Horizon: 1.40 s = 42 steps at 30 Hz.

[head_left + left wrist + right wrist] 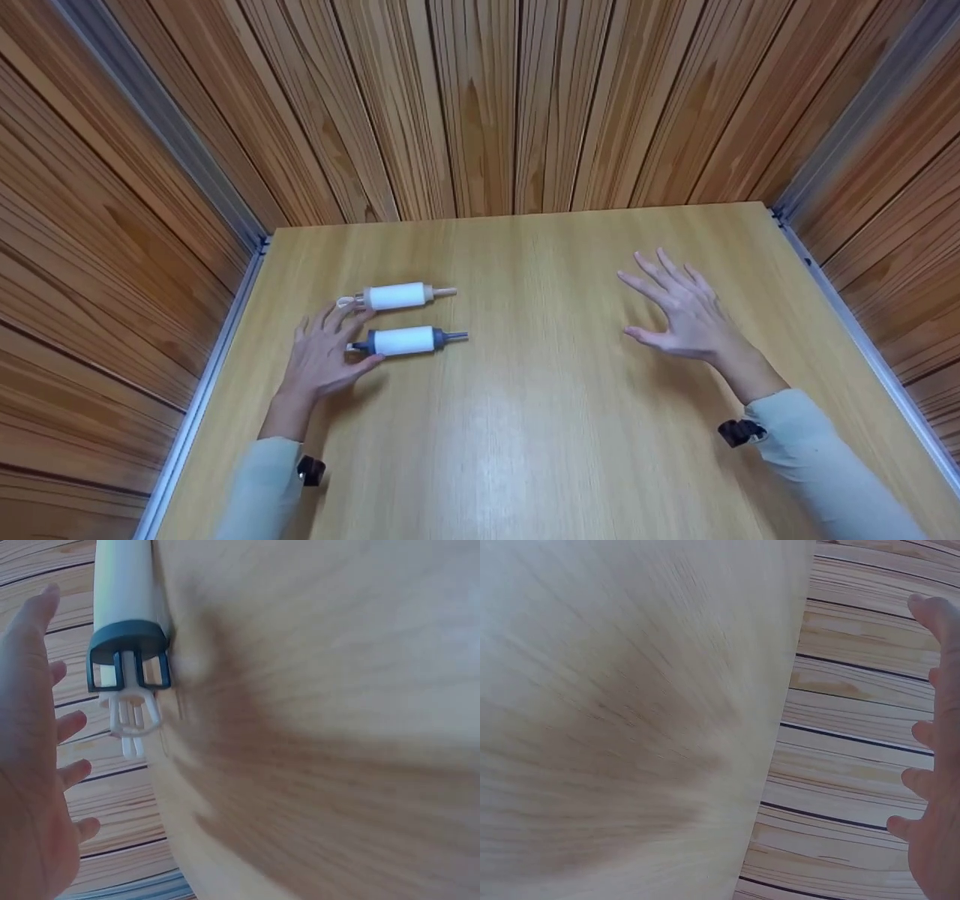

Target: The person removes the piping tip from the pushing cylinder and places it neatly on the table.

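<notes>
Two syringe-like tools with white barrels lie side by side on the table, left of the middle. The nearer one [405, 340] has dark grey-blue ends and a thin rod to the right; the farther one [396, 296] has beige ends. My left hand [324, 356] is spread beside their left ends, thumb near the dark end, grasping neither. In the left wrist view, the dark end cap [129, 637] shows loops, with a pale loop [135, 712] of the other tool behind. Over at the right, my right hand [682, 315] has its fingers spread and holds nothing.
The light wooden table [525, 420] is bordered by a metal rail on the left [210, 382] and another on the right [862, 337]. Wood-plank walls [480, 105] rise behind it and at both sides. Small dark wrist devices sit at both cuffs.
</notes>
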Available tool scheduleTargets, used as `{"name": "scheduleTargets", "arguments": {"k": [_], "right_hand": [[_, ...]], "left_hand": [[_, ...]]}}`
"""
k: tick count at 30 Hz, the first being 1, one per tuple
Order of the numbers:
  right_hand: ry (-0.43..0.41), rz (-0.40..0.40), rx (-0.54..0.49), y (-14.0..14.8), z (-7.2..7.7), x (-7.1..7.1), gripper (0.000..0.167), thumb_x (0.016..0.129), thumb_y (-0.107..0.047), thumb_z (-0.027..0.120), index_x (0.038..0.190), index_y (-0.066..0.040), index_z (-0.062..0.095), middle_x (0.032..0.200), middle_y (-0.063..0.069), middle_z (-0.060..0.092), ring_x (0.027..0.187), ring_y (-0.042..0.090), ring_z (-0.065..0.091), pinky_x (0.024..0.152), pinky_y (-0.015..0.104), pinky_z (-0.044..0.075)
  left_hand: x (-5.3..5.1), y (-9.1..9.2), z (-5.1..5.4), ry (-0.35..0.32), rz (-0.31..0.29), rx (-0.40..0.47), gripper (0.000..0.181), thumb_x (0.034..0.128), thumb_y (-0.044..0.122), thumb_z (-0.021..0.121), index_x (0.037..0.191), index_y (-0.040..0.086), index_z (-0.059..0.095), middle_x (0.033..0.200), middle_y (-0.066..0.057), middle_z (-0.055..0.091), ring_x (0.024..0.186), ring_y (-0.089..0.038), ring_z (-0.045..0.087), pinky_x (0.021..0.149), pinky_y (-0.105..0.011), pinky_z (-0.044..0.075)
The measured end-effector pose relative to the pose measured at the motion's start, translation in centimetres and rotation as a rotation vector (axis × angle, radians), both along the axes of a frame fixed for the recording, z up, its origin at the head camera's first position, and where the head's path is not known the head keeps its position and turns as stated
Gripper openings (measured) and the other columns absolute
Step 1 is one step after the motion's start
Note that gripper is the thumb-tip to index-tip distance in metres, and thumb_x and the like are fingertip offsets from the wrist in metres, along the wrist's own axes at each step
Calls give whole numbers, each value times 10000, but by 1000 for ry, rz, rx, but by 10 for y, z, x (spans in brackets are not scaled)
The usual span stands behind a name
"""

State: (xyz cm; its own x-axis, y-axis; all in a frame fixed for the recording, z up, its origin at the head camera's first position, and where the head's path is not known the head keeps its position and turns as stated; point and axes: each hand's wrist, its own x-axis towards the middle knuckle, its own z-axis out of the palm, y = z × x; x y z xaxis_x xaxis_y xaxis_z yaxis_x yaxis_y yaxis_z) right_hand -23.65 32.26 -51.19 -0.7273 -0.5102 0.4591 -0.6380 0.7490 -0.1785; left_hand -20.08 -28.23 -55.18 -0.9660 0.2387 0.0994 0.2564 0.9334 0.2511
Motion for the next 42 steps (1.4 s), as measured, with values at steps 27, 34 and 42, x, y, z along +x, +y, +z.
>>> {"name": "scheduleTargets", "arguments": {"k": [27,34,42], "right_hand": [[-107,161,-211,-20,-8,15,865,832,-170,935,1631,-140,602,1750,258,485,1648,496,428,1257,655,473],[-188,261,-379,-23,-10,13,860,812,-21,939,1605,-49,606,1719,367,457,1690,104,351,1325,128,276],[-353,311,-614,-24,-17,14,916,798,132,903,1629,43,528,1774,253,444,1641,11,441,1234,171,464]], "left_hand": [[-5,26,-17,-101,-53,237,816,855,474,986,1563,239,656,1644,-149,627,1515,-433,584,1188,-664,480],[-8,28,-20,-115,-34,318,689,905,321,970,1528,222,694,1607,-122,664,1489,-419,608,1224,-683,487],[-10,26,-26,-148,-7,384,558,960,209,919,1487,210,734,1551,-118,708,1486,-403,629,1257,-670,475]]}}
